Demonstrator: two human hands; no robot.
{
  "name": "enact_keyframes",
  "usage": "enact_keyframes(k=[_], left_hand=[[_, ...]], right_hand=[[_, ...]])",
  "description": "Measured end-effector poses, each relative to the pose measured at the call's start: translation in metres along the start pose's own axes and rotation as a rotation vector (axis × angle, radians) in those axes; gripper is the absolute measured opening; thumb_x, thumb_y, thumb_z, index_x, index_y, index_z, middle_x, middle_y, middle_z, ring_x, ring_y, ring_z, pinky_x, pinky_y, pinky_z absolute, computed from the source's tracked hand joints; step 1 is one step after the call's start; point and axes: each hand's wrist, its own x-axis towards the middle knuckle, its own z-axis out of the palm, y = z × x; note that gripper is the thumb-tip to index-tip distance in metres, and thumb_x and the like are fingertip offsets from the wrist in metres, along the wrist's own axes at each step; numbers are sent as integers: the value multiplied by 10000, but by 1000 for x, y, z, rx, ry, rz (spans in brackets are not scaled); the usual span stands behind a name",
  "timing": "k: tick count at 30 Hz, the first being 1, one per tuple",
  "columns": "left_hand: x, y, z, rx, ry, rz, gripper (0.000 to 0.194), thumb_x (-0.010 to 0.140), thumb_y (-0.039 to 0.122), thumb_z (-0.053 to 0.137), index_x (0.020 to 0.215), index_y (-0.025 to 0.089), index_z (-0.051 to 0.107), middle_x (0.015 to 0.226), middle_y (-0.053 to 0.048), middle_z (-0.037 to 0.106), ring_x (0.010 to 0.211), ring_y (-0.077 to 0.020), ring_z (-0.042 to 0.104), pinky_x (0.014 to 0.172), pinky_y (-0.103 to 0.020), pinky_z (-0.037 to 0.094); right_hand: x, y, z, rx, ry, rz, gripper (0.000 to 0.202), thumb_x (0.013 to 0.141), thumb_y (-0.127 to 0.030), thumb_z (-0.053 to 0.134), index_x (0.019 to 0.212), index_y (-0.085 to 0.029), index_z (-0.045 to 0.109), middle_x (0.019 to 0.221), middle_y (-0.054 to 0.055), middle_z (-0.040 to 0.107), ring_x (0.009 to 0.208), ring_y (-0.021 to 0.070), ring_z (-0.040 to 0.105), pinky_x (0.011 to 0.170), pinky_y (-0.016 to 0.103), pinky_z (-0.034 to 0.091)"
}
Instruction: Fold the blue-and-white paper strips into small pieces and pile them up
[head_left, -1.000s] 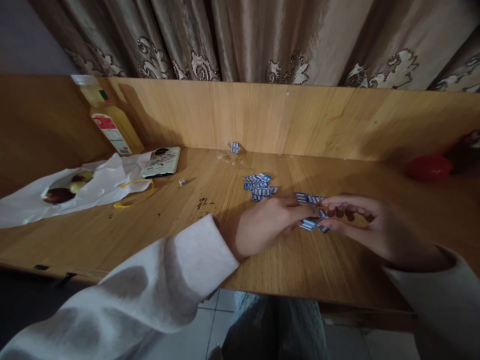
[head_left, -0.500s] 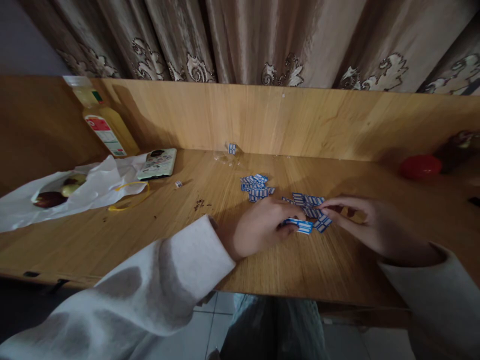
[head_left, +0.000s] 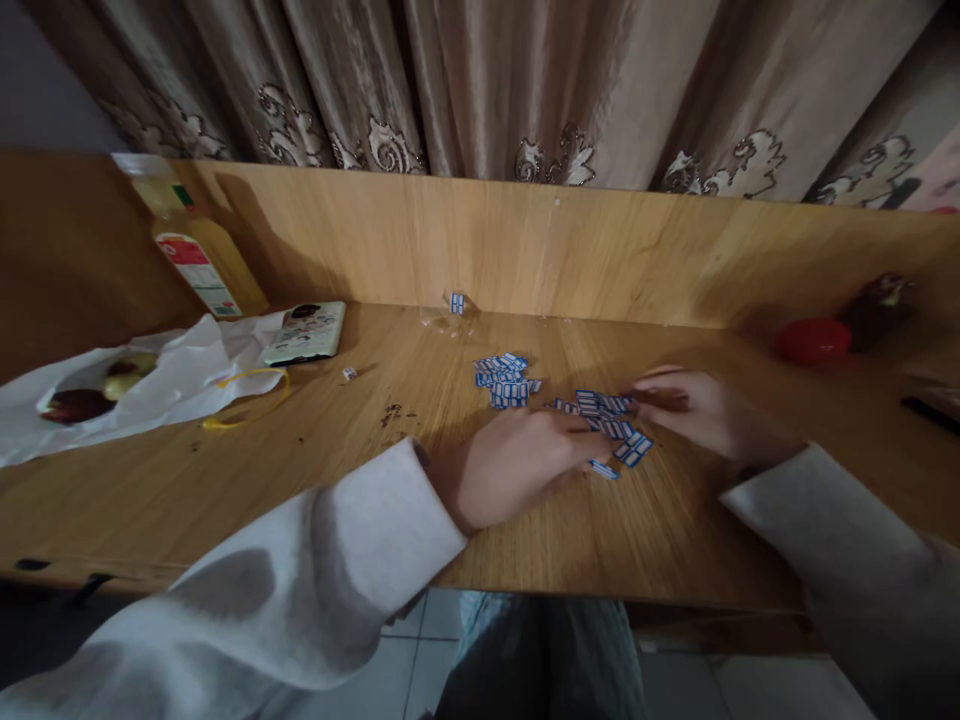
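Note:
My left hand is closed on blue-and-white label stickers, whose end pokes out below its fingertips; the rest is hidden by the fingers. Just beyond those fingertips lies a loose pile of similar label pieces, white with blue frames. My right hand is at the pile's right edge, thumb and forefinger slightly apart beside the labels. Whether its fingertips touch a piece is hard to see. Another heap of labels sits behind my left hand.
A single label piece stands near the back board by clear plastic. On the left are a bottle, a phone-like flat thing, white paper with fruit, a yellow loop and a small die-like cube. A red round object lies right.
My right hand has shifted up along the pile, away from the lowest label, which now lies uncovered. My left hand has turned, so less of its labels shows. The view has shifted slightly.

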Motion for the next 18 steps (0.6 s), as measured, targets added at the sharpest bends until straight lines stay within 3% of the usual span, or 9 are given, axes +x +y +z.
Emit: enact_keyframes(k=[3,8,13,18], left_hand=[[0,0,0,18,-9,5,204,905,186,403,998,214,583,986,-17,628,832,-138,599,670,-248,432],[-1,0,1,25,-7,15,207,900,170,410,1027,210,570,1000,-23,625,850,-140,600,678,-246,433],[0,-1,2,6,9,20,175,898,182,432,992,201,578,997,-18,625,840,-130,597,674,-241,431],[0,-1,1,-37,19,26,173,887,162,449,988,193,586,993,-26,619,846,-122,588,692,-235,433]], right_hand=[[2,-2,-6,89,-116,70,311,723,-479,623,880,-217,680,930,58,683,813,226,644,700,366,518],[-2,-23,-20,187,-129,153,274,693,-479,654,724,-207,647,723,40,684,686,206,637,629,337,493],[-6,-34,-25,295,-145,179,274,704,-479,643,763,-212,671,820,58,716,777,224,659,734,365,513],[-9,-34,-25,243,-147,136,272,772,-459,573,821,-217,686,878,55,721,808,239,661,737,373,522]])
